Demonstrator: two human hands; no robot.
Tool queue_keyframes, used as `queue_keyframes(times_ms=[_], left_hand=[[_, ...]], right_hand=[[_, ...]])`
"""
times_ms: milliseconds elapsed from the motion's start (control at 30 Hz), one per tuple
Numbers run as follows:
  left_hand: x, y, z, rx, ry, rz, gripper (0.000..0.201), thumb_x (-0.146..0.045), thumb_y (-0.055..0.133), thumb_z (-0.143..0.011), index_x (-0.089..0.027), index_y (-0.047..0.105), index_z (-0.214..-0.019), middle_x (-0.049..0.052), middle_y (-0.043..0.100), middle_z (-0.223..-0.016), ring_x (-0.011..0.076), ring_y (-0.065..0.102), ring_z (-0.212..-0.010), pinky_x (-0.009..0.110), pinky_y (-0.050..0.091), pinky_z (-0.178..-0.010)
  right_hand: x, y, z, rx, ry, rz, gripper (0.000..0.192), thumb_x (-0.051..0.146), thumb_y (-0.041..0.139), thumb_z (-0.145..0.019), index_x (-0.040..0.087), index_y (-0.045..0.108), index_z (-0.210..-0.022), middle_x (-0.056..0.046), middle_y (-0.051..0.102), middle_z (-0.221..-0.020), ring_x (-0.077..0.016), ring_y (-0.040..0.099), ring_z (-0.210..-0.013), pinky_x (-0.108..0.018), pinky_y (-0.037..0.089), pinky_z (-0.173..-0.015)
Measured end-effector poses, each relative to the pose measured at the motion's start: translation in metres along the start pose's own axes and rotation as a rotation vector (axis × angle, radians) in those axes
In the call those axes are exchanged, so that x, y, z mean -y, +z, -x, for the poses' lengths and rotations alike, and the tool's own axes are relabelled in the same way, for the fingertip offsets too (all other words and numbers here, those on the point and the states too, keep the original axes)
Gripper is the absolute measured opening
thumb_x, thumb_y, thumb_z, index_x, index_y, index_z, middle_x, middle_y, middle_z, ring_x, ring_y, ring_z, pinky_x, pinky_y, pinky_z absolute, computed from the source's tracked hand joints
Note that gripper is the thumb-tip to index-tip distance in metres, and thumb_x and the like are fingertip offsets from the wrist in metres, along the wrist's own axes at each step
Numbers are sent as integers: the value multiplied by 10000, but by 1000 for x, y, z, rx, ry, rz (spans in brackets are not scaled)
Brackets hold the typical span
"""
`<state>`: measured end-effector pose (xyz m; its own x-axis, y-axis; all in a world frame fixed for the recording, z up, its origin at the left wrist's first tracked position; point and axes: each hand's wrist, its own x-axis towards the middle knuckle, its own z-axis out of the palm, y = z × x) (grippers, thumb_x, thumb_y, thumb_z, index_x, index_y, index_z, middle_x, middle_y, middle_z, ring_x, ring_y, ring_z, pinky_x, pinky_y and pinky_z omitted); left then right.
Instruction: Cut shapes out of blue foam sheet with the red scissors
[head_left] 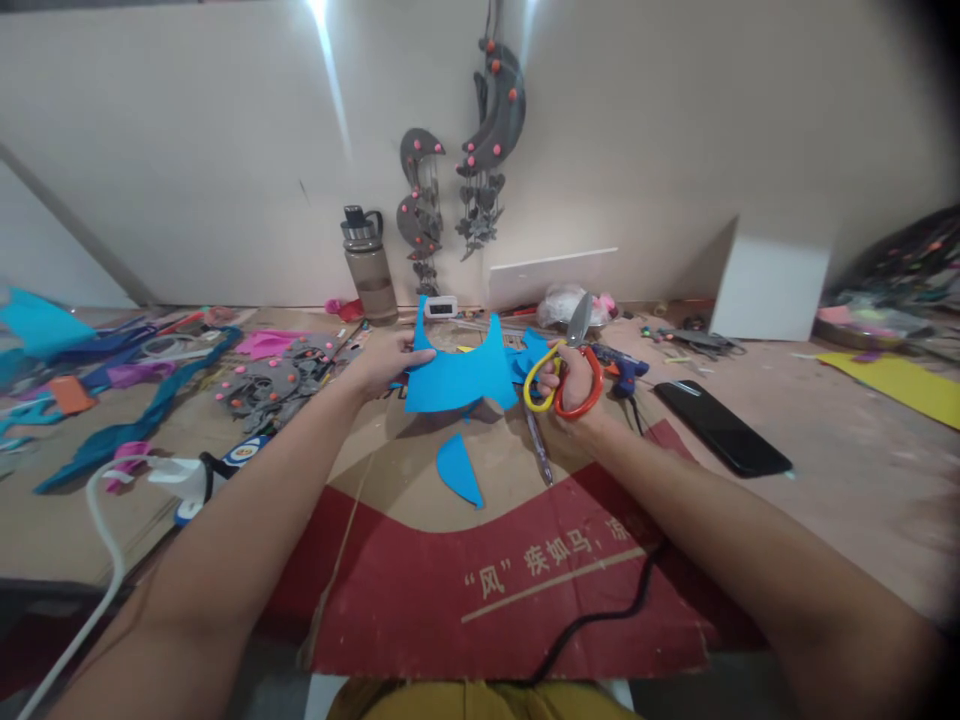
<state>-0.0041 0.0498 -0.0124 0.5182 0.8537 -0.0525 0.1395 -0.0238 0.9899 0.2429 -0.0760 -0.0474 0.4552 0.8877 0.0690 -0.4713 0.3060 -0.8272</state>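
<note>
My left hand [388, 362] pinches the left side of a blue felt sheet [461, 378], which has a curved notch cut from its upper edge. The sheet is held just above the cardboard. My right hand [568, 378] is closed on a pair of scissors [578, 322] with one yellow and one red handle loop; the blades point up and away from me. On the cardboard below lies a blue half-round cut piece [459, 472]. More blue scraps [531, 352] lie behind the sheet, near the scissors. A pen [538, 450] rests below my right hand.
Red-and-brown cardboard [405, 590] covers the near table. A black phone [721, 428] and a blue glue gun [626, 370] lie right. Felt scraps [142, 410] and a white cable [105, 510] are left. A bottle [370, 270] stands by the wall, where grey moon ornaments [504, 105] hang.
</note>
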Motion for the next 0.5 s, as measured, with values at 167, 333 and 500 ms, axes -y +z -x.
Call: queue_keyframes(times_ms=[167,333,500], left_hand=[[2,-5,-6,-191,24,388,213,-192,815,-720,-159,655,-855,7,689,-718,136,636,-593,303,580,-645],[-2,9,-9,-251,7,644,104,-59,691,-793,-136,663,-857,28,731,-732,131,680,-608,256,593,-632],[-26,30,-22,-300,37,877,82,-53,656,-850,-130,652,-821,39,743,-722,119,679,-587,231,578,-619]], right_hand=[[-2,2,4,17,5,7,322,501,683,-822,250,486,-867,96,442,-531,-69,359,-368,-171,301,-342],[-3,6,6,62,-1,128,317,515,654,-825,241,499,-857,98,422,-470,-87,396,-355,-191,323,-346],[3,24,-5,85,-162,263,330,376,738,-755,257,497,-946,119,473,-505,-98,459,-376,-200,363,-371]])
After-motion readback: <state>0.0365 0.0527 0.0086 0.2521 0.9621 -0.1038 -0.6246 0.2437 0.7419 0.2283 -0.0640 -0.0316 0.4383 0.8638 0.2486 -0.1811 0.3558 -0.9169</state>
